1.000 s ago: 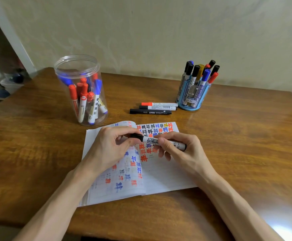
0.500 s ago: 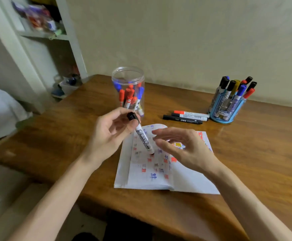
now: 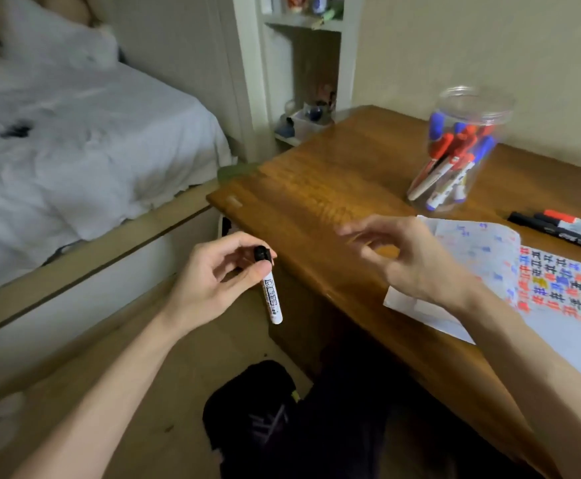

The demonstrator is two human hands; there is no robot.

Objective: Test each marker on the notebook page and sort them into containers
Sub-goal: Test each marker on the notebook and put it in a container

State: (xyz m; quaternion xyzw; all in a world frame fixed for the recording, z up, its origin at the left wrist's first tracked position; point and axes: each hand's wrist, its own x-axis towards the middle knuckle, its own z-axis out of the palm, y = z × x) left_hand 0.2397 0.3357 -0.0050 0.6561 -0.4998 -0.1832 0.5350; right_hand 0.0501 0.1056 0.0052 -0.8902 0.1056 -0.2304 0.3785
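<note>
My left hand (image 3: pixel 213 278) pinches a white marker with a black cap (image 3: pixel 271 292) near its capped end; the marker hangs downward, off the left edge of the wooden desk (image 3: pixel 316 188) and above the floor. Over the desk's front left part hovers my right hand (image 3: pixel 410 261), fingers loosely spread and holding nothing. The open notebook (image 3: pixel 482 247), its page covered in red, blue and black marks, lies on the desk to the right. A clear plastic jar (image 3: pixel 461 146) with several red and blue markers stands at the back.
Three loose markers (image 3: pixel 565 226) lie on the desk at the right edge of view. A bed with white sheets (image 3: pixel 75 150) fills the left. A white shelf unit (image 3: pixel 303 63) stands behind the desk corner. A dark bag (image 3: pixel 258 416) lies on the floor below.
The view has swung left, away from the desk. My left hand carried the marker off the desk's left edge. My right hand let go of the marker and now hovers open.
</note>
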